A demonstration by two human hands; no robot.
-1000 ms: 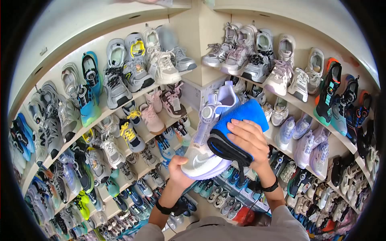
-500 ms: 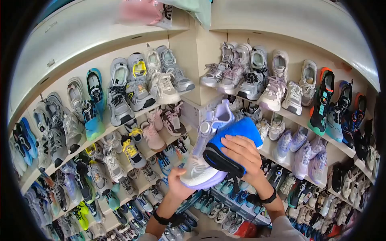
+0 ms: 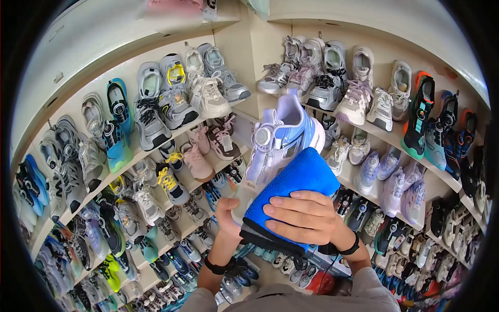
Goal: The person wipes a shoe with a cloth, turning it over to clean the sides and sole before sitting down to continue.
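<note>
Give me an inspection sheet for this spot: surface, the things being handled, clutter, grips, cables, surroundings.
Surface: pale shelf boards; the handled shoe is held up in front of them.
Job's things: white-and-lavender shoe with a round dial; folded blue cloth overlapping its front.
Clutter: crowded rows of other shoes; red item low down, unclear what.
Left grip: thumb at the shoe's toe end, fingers mostly hidden.
Right grip: fingers laid over the cloth.
Cables: thin dark cord below the right wrist; ends unclear.
Surroundings: shelving meets in a corner; pink item above, blurred and cut off.
</note>
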